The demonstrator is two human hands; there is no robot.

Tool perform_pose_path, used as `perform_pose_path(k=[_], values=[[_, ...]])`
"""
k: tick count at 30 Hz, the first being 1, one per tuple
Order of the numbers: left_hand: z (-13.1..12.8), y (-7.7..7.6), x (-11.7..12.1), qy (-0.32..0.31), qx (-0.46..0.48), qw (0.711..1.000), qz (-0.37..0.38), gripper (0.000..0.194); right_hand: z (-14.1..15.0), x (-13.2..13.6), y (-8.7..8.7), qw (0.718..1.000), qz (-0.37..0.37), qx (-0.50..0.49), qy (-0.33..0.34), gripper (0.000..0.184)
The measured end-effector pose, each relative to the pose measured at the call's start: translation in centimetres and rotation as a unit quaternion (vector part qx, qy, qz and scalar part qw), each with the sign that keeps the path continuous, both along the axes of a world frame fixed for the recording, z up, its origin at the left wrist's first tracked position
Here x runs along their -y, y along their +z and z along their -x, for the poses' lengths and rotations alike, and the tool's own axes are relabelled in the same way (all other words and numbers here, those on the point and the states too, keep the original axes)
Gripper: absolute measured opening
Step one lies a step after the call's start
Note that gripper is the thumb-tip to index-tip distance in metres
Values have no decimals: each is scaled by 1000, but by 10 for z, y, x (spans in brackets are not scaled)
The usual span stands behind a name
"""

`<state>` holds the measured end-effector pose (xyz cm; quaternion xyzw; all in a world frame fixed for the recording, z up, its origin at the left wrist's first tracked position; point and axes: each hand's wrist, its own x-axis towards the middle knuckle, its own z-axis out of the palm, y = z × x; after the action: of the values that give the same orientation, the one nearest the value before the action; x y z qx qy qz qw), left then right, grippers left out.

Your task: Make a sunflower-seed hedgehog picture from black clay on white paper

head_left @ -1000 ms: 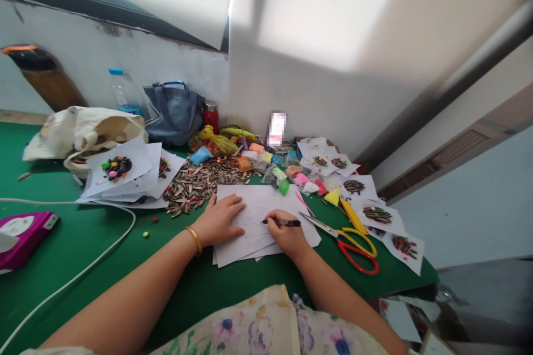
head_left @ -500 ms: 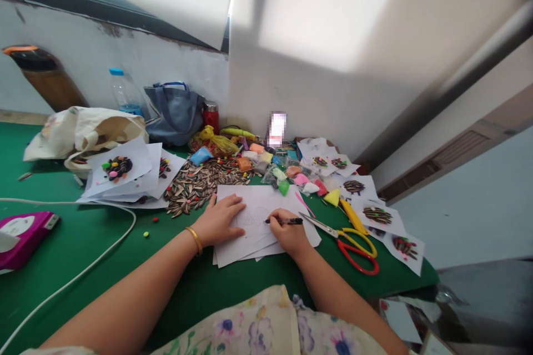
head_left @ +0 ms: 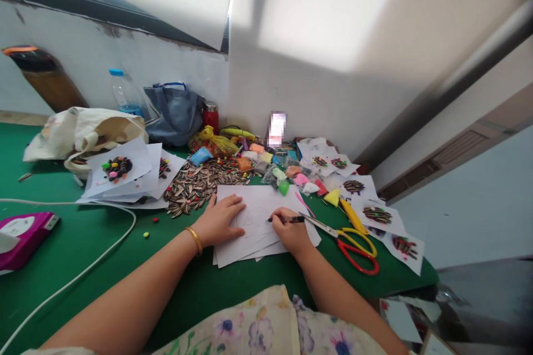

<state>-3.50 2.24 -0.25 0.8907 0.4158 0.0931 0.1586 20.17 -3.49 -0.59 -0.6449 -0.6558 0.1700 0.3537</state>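
My left hand [head_left: 219,221] lies flat on a stack of white paper sheets [head_left: 260,205], pressing it down and holding nothing. A gold bangle [head_left: 194,241] circles that wrist. My right hand [head_left: 292,232] grips a black pen [head_left: 287,219], whose tip rests on a faint pencil-like drawing [head_left: 254,216] on the top sheet. Just right of my right hand lie yellow-and-red handled scissors [head_left: 347,248], their blades pointing toward it. A heap of striped sunflower seeds [head_left: 200,183] sits just beyond my left hand.
The green table [head_left: 91,255] holds seed-collage papers [head_left: 119,169], [head_left: 366,211], and colored clay packets [head_left: 270,172]. A white cable [head_left: 104,205], a magenta pouch [head_left: 25,233], a cloth bag [head_left: 83,133], a blue bag [head_left: 175,113] and a water bottle [head_left: 125,93] are also there.
My right hand and pen have moved a little to the right across the top sheet. My left hand and the paper stack have stayed in place.
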Motion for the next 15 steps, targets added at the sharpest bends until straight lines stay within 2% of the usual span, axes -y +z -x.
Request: perform_pose_path(k=[5,15], values=[[0,0,0,-2,2,1000,-2,69,-3,-1,3,1000,-14,-4,-16,20],[-1,2,1,4,-3,1000,7,69,-3,-2,2,1000,7,3,-15,19]])
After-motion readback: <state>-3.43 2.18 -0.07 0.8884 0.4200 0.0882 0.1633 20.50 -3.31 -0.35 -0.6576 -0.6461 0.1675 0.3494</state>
